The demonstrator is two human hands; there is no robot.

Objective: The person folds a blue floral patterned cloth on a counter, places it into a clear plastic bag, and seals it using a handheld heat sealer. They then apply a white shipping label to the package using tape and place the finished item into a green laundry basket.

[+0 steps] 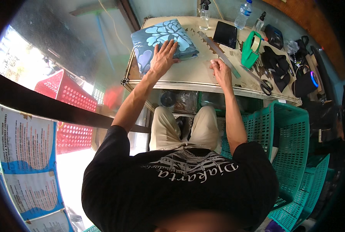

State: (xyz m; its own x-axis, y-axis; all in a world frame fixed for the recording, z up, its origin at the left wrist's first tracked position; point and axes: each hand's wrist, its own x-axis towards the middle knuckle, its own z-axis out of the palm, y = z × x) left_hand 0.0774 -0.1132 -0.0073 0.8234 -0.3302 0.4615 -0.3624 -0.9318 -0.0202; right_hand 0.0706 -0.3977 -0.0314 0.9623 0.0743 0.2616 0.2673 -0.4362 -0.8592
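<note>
A folded blue-grey cloth bundle [143, 39] with pale blue flower prints lies at the left end of a worn, cream-coloured table [187, 72]. My left hand [163, 56] rests flat on top of it, fingers spread. Over the bare tabletop to the right, my right hand [221, 71] has its fingers curled, thumb against the index finger. Something small and pale may be at those fingertips, but I cannot make it out. A metal ruler [219, 52] lies slantwise just beyond this hand.
Toward the back are a tablet [225, 34], a spray bottle [204, 17] and a water bottle [243, 16]. Further right sit a green tape dispenser [249, 55], scissors [266, 86], black cloth [276, 66] and a smart speaker [306, 84]. Green plastic baskets [291, 145] stand beside my right arm.
</note>
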